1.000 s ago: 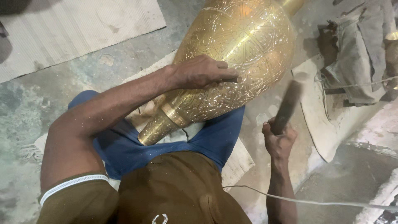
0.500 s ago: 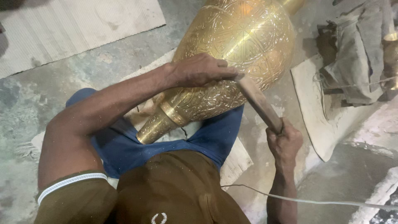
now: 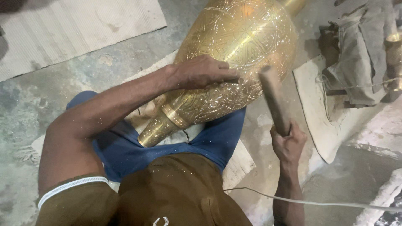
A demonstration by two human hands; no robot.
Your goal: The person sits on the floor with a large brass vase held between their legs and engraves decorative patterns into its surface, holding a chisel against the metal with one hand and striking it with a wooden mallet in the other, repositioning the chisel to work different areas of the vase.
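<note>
Head view: a large brass vase (image 3: 238, 54) is laid on its side across the lap of a seated person, its narrow flared foot (image 3: 157, 130) pointed toward the body and its wide belly and neck stretched away toward the top of the frame. The left hand (image 3: 201, 72) is spread flat on the lower belly of the vase, fingers extended and pressed against the engraved metal rather than curled around anything; what lies under the fingertips cannot be made out. The right hand (image 3: 289, 142) is closed tightly around the lower end of a wooden mallet (image 3: 274, 98), whose upper end is blurred and held just beside the vase wall; whether it touches the metal cannot be told. The vase is judged to be heavy and stiff, with a hard, polished skin that is likely slippery under a bare palm, so it is better steadied by broad pressure on the belly or by a grasp at the banded waist above the foot than by a pinch. The fine chased pattern is judged liable to be dented or scratched if the piece is dropped or rolled on the concrete floor (image 3: 83, 83). A pale mat (image 3: 71, 29) is seen at upper left, grey cloth (image 3: 360, 54) at upper right, and a thin cord (image 3: 318, 204) is stretched across the lower right.
</note>
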